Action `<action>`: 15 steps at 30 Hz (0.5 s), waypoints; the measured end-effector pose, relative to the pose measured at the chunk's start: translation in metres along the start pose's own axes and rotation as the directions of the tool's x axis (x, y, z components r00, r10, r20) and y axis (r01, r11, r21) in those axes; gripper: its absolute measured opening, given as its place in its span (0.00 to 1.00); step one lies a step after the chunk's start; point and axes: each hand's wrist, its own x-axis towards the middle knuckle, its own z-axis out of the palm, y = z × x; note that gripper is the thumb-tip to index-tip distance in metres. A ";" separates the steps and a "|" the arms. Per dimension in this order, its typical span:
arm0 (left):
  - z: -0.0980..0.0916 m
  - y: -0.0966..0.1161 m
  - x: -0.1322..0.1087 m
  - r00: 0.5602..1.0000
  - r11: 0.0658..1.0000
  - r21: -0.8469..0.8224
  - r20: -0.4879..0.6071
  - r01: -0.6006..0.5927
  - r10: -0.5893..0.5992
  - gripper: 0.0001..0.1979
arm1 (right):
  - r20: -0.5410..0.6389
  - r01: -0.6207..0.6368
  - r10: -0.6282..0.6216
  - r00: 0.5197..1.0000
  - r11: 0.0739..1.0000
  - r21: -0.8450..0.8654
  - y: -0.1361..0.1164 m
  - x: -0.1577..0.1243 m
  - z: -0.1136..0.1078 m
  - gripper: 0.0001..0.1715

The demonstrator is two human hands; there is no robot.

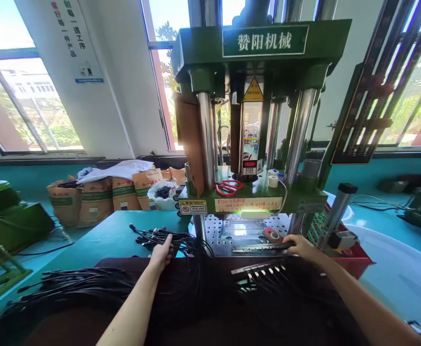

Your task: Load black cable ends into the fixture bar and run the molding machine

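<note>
My left hand (161, 253) is closed around a bundle of black cables (187, 242) at the left of the press bed. On the right, my right hand (300, 247) grips the dark end of a long narrow metal bar (259, 248), which lies along the front of the bed. Just nearer to me is a second metal strip (257, 267), with several cable ends set in a row along it. Behind the bar sits a small red block with a round metal piece (273, 235). A metal mould plate (244, 228) rests under the green press (264, 45).
More black cables (77, 288) are spread at the left of the dark work surface (181, 322). Red-handled scissors (228, 188) and a white tape roll (273, 181) lie on the press ledge. A red bin (354, 263) and large white tub (398, 269) stand right.
</note>
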 end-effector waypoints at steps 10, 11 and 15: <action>0.031 0.024 -0.102 0.719 0.610 0.517 0.684 -0.600 0.127 0.28 | 0.173 0.077 0.048 0.984 0.758 -0.648 -0.023 0.005 0.004 0.03; 0.042 0.017 -0.126 0.656 0.569 0.460 0.728 -0.682 0.198 0.26 | 0.183 0.088 0.051 0.982 0.730 -0.678 -0.027 0.005 0.004 0.04; 0.085 -0.027 -0.209 0.434 0.344 0.339 0.866 -0.875 0.250 0.18 | 0.194 0.164 -0.025 0.981 0.644 -0.747 -0.041 -0.006 0.003 0.07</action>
